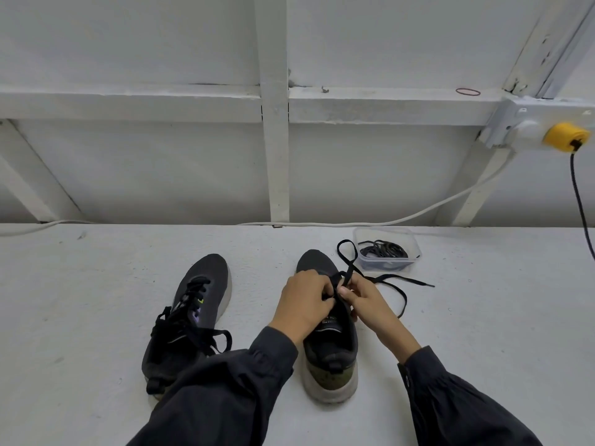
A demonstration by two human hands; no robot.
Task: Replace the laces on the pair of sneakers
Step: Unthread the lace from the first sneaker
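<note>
Two hands (304, 302) (365, 300) on one black lace (347, 273)

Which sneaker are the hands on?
The right sneaker, beside the box: left hand and right hand pinch its lace. The left sneaker lies untouched.

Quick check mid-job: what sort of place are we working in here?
Likely a workshop or utility space, though I can't be sure: a white-painted work surface against a white framed wall, a surface-mounted socket box with a yellow plug, and an exposed white cable.
</note>
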